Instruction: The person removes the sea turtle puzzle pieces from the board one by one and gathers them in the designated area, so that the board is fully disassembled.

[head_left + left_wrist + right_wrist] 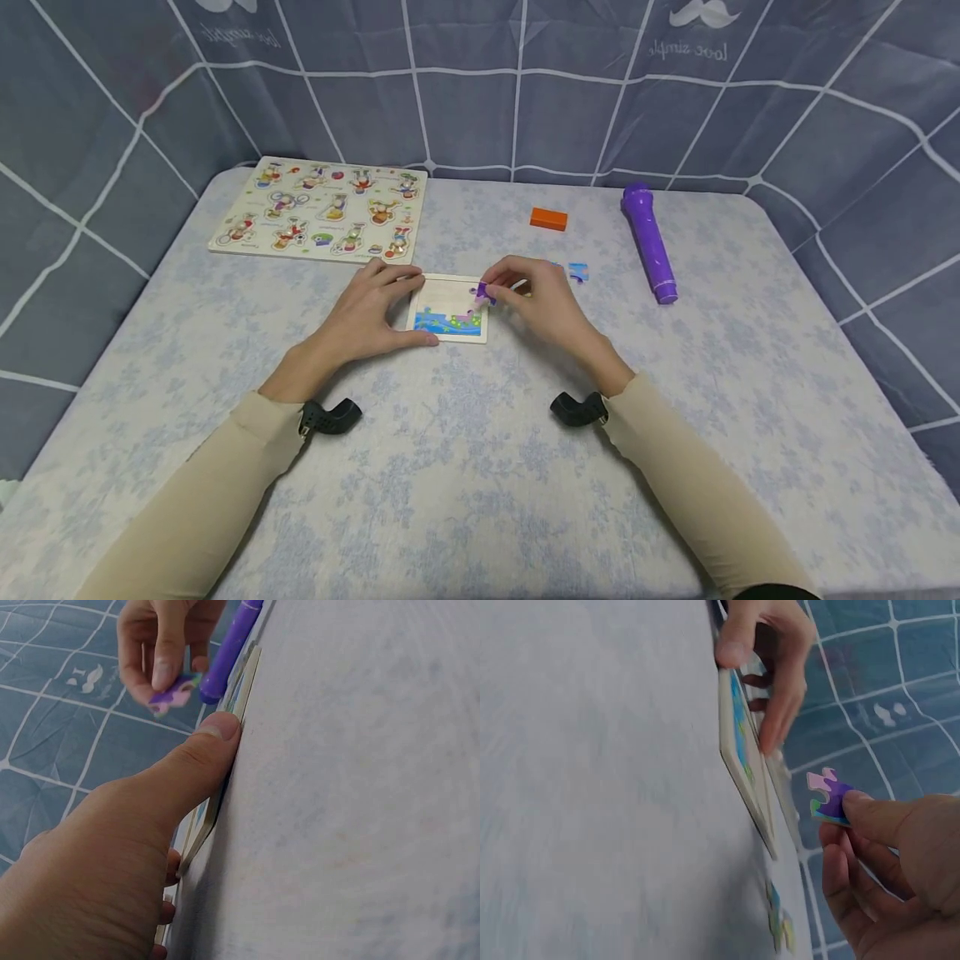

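A small wooden jigsaw puzzle tray lies on the table in the head view, its lower part filled with blue and green pieces and its upper part bare wood. My left hand holds it from the left, thumb at the near edge and index finger at the far edge. Between thumb and fingers, my right hand pinches a purple and pink puzzle piece. In the head view this piece overlaps the tray's right edge; the right wrist view shows it raised above the tray. Loose blue puzzle pieces lie just beyond my right hand.
At the back left lies a large wooden peg puzzle board with figures. An orange block sits at the back middle, and a purple flashlight-shaped object lies to the right. A grid-patterned curtain hangs behind the table.
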The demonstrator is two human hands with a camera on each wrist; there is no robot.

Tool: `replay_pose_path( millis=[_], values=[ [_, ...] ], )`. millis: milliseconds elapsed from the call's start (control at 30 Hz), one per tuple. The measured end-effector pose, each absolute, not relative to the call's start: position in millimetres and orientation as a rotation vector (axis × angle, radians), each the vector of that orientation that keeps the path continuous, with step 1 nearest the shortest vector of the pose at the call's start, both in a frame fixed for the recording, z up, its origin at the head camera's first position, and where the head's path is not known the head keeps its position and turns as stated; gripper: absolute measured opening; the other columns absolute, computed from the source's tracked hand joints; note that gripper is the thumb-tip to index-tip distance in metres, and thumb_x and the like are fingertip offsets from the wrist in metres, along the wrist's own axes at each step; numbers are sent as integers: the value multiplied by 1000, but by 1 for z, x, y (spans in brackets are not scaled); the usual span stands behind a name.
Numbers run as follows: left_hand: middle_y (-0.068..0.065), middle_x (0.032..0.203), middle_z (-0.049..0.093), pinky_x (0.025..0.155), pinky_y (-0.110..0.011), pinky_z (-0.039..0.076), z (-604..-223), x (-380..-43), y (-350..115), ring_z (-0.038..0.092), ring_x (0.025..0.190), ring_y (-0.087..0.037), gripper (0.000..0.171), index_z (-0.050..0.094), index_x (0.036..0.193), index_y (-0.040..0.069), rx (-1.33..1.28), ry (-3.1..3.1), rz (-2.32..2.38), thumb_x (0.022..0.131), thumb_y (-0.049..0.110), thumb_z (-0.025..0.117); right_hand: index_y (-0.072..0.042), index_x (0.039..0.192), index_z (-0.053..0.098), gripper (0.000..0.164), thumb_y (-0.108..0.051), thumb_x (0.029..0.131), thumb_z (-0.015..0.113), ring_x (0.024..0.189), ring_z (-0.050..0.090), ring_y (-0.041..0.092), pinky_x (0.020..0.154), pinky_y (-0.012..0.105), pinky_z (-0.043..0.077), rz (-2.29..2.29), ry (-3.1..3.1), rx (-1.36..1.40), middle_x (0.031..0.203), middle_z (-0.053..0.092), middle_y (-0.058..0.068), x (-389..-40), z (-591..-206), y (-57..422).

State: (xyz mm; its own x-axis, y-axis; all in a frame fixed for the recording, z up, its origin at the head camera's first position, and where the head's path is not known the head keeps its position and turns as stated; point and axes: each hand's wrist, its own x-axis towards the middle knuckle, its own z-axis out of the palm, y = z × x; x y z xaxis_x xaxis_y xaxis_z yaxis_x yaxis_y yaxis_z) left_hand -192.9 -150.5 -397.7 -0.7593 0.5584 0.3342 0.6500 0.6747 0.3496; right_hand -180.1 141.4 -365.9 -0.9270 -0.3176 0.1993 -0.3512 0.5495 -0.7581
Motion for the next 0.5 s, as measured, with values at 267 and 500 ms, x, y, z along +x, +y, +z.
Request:
replay_pose_path(
  millis=[267, 500],
  values=[
    [-13, 145, 64, 98, -50, 43, -399, -193, -152, 52, 116, -32, 95, 67, 140, 0, -963, -2699, -675, 71, 59, 92, -10, 111, 80, 14, -17, 101, 73, 98, 71, 16, 84, 23, 58, 1323, -2701, 417, 107, 79, 7, -173, -365, 200],
    [-15, 144, 64, 96, -50, 43, -399, -192, -152, 52, 113, -32, 94, 68, 139, -1, -985, -2666, -694, 70, 58, 93, -6, 112, 79, 16, -15, 104, 69, 100, 70, 20, 87, 21, 56, 1233, -2731, 280, 112, 78, 12, -170, -374, 238]
  ],
)
